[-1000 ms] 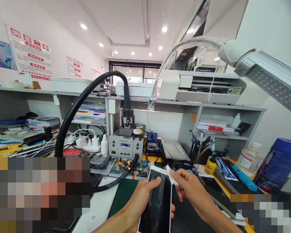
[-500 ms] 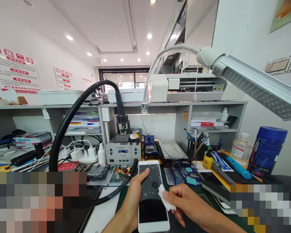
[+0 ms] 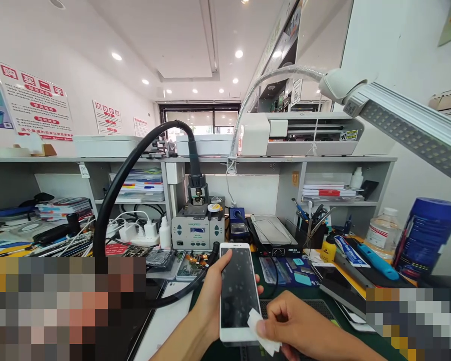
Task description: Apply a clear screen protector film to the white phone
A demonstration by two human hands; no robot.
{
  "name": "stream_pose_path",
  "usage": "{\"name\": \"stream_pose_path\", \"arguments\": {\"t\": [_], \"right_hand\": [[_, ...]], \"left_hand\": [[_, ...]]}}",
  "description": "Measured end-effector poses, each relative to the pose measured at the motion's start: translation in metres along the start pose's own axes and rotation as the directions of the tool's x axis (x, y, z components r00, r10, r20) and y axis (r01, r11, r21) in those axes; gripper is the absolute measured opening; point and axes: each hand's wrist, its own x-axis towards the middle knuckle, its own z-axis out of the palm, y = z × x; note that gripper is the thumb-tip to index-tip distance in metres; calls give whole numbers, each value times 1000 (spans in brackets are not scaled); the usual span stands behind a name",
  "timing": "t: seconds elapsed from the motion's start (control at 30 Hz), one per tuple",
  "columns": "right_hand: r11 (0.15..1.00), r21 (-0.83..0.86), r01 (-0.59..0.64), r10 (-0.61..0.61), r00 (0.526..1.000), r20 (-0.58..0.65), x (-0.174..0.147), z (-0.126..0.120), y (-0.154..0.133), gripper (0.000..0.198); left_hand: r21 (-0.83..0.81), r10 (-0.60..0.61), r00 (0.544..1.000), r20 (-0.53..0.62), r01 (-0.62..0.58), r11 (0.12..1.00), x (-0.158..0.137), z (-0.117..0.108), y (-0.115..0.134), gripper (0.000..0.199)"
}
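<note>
Head view, tissue (image 3: 267, 345) at phone (image 3: 238, 291) edge, mat (image 3: 225, 352) below

Yellow bottle (image 3: 327, 249) beside a blue-and-white tube (image 3: 349, 251)

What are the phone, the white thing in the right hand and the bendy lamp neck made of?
Smartphone: the front looks like smooth, glossy glass, judging by its greyish sheen; the white border may be plastic or painted glass.
White wipe: probably soft, matte tissue or thin cloth, because it looks creased.
Lamp neck: likely a shiny metal coil, from its silvery ridges.
</note>
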Motion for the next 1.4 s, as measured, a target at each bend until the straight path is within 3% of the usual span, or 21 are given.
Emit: {"name": "stream_pose_path", "arguments": {"t": [0.23, 0.67, 0.9, 1.07, 1.27, 1.4], "right_hand": [[982, -185, -25, 12, 997, -72, 2, 8, 0, 41], [974, -209, -84, 69, 995, -77, 2, 32, -18, 29], [965, -232, 121, -136, 989, -53, 14, 40, -5, 41], [974, -195, 118, -129, 991, -44, 15, 43, -2, 41], [973, -219, 71, -111, 978, -176, 14, 43, -10, 45], [990, -136, 23, -58, 965, -256, 16, 35, -11, 52]], "left_hand": [[1, -88, 988, 124, 88, 996, 6, -6, -11, 70], [-2, -10, 999, 52, 10, 1000, 3, 1, -18, 61], [30, 43, 999, 27, -43, 999, 4, 4, -19, 53], [37, 45, 999, 30, -46, 998, 7, 4, -19, 52], [6, 25, 998, 57, -25, 1000, 8, 3, -23, 50], [-66, -14, 990, 142, 23, 998, 12, 1, -30, 57]]}}
